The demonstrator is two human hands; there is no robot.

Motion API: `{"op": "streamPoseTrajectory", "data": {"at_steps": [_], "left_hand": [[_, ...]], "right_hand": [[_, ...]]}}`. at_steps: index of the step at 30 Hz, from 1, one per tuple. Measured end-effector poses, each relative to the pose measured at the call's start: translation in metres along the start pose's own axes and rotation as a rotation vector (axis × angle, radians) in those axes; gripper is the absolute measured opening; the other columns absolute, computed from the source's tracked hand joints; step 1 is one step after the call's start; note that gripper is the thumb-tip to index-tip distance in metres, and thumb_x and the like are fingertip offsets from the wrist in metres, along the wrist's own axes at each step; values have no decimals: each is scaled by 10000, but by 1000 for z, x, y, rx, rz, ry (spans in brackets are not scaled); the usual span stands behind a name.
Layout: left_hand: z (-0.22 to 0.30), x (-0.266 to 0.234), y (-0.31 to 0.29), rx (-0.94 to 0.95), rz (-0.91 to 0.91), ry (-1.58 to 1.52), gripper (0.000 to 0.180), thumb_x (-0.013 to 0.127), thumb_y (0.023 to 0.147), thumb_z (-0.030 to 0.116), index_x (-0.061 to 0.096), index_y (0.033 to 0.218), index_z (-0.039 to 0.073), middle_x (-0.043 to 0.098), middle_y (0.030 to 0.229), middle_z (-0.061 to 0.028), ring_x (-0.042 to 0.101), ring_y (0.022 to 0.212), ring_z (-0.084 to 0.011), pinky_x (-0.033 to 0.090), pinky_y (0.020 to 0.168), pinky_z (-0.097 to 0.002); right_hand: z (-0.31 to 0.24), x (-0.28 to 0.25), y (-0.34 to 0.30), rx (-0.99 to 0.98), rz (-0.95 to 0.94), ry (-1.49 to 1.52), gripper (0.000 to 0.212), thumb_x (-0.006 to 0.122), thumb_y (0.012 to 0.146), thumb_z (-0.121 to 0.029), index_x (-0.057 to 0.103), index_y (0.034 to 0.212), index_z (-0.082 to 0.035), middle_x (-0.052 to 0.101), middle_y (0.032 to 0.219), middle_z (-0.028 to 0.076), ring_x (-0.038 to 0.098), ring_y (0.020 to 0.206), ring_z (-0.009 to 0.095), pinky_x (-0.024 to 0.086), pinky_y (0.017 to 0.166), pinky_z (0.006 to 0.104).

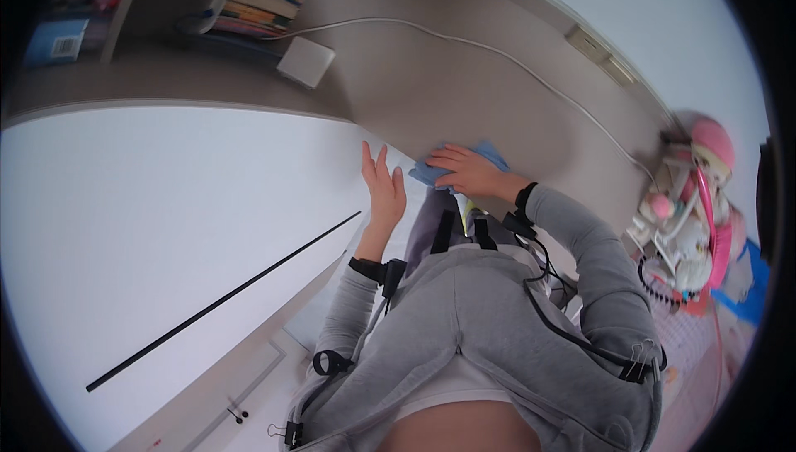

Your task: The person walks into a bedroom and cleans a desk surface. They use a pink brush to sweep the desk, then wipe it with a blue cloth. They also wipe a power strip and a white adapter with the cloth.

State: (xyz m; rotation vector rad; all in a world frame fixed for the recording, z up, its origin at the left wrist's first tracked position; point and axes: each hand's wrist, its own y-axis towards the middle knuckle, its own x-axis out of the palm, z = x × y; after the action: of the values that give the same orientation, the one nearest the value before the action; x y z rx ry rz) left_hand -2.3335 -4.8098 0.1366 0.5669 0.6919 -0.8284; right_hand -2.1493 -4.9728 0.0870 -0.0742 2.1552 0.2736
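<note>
Head-worn fisheye, looking steeply down from near above: left hand [385,195] and right hand [474,173] around mid-frame, counter [414,79] beyond, straight edges bowing toward dark rim.

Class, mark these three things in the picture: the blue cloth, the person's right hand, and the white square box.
Blue cloth [425,173]: head view, on its exposed left part.
Right hand [473,175]: head view, on the back of it.
White square box [307,61]: head view, on its top face.
</note>
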Motion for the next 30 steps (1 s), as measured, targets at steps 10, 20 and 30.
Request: {"op": "streamPoseTrajectory", "data": {"at_steps": [10,20,30], "left_hand": [[7,43,60,87,-16,-86,523,482,993,122,310,1454,-56,114,1569,-307,168,1447,-449,217,1158,-500],[18,22,125,105,-48,-187,559,456,1005,140,241,1488,-41,56,1578,-291,119,1468,-431,198,1167,-498],[-24,-15,134,38,-115,-155,567,439,1011,152,219,1498,-34,-11,1582,-283,120,1471,-427,218,1166,-495]], "right_hand": [[-110,32,-216,740,526,128,390,624,786,9,636,1156,-113,481,1457,132,412,1369,336,278,1159,479],[-21,21,-192,1644,903,-741,536,619,895,-230,494,1396,-83,371,1501,238,338,1358,468,256,1126,560],[89,-10,98,1160,904,-522,505,667,790,-186,568,1275,-83,460,1411,195,398,1317,415,294,1111,542]]}}
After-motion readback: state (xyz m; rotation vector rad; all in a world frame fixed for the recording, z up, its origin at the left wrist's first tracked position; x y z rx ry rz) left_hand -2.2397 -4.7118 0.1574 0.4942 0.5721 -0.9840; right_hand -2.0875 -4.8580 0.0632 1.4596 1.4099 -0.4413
